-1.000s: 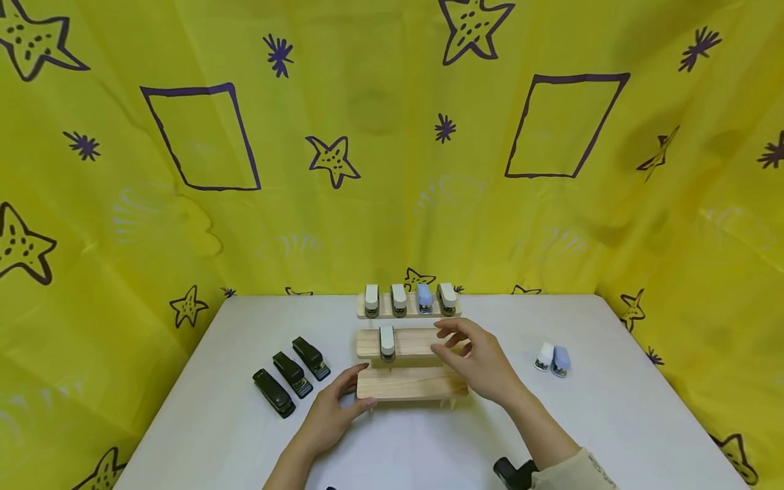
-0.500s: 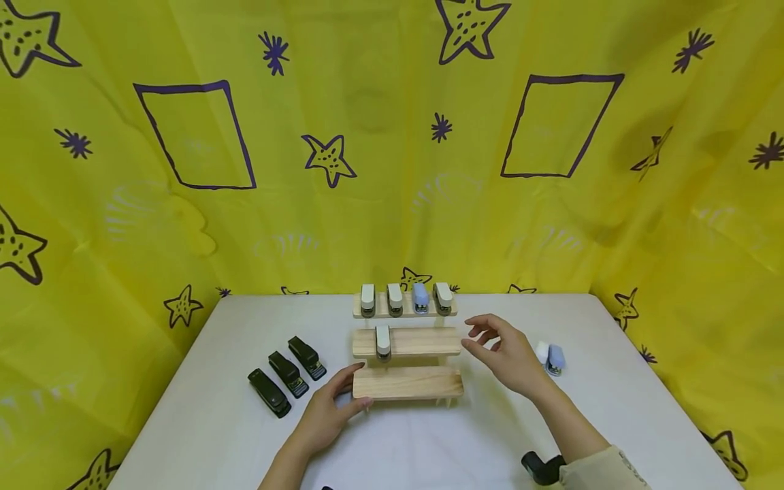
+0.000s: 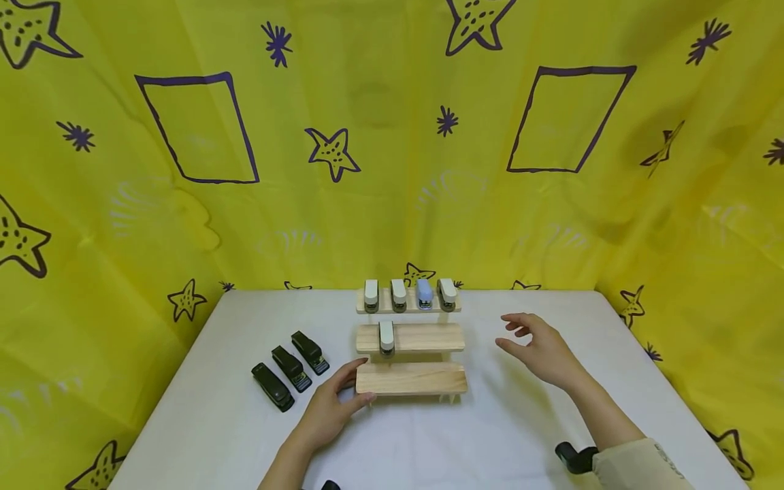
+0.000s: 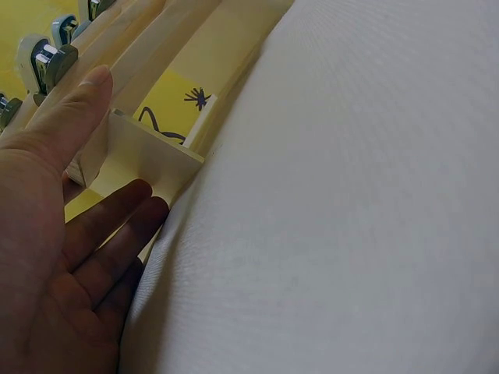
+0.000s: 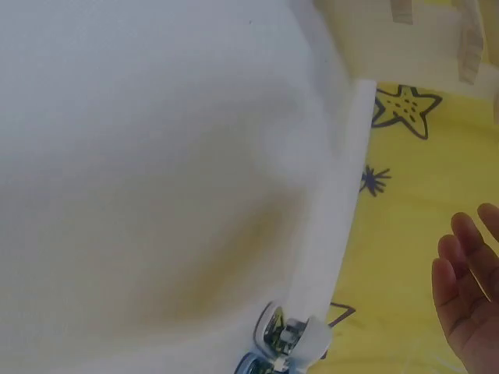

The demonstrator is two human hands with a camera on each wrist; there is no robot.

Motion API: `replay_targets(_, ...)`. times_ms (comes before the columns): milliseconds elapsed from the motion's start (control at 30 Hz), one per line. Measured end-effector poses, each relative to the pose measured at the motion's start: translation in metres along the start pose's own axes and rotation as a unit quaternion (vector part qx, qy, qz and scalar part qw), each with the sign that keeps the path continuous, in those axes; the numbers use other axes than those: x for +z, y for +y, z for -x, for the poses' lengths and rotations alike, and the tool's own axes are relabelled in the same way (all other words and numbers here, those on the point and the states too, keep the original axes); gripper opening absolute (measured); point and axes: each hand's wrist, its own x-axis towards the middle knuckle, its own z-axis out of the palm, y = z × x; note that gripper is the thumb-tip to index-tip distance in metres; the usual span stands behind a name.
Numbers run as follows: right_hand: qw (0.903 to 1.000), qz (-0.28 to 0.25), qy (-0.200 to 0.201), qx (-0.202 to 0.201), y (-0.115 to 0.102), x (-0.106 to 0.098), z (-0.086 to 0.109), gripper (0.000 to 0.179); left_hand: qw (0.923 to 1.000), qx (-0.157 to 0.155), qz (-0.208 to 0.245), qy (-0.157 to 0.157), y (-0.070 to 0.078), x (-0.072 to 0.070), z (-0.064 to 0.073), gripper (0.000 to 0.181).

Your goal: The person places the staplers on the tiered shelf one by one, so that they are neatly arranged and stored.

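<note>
My left hand (image 3: 331,412) holds the left end of a three-tier wooden stand (image 3: 416,380) by its lowest step, thumb at the front and fingers behind. In the left wrist view, the thumb lies along the wood and the fingers reach below. My right hand (image 3: 548,354) hovers right of the stand, fingers loosely bent, holding nothing. A white stapler (image 5: 312,343) and a blue stapler (image 5: 253,365) show low in the right wrist view; in the head view this hand hides them. One whitish stapler (image 3: 386,337) stands on the middle step.
Along the top step are several small staplers, whitish ones and a blue stapler (image 3: 425,294). Three black staplers (image 3: 291,369) lie left of the stand on the white table (image 3: 416,449). A yellow patterned curtain (image 3: 392,204) encloses the table's back and sides.
My right hand has moved away from the stand's right end, rightward over the white and blue staplers. The left hand stays at the stand.
</note>
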Motion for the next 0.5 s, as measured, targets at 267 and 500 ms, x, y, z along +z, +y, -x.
replay_targets(267, 0.9996, 0.013, -0.021, 0.013, 0.017, -0.005, 0.005, 0.057, 1.0, -0.003, 0.001, 0.0, 0.001, 0.0, -0.001, 0.067)
replay_targets(500, 0.999, 0.037, -0.023, 0.002, 0.029, -0.005, 0.006, 0.057, 0.9999, -0.013, 0.003, 0.004, 0.001, -0.001, 0.0, 0.068)
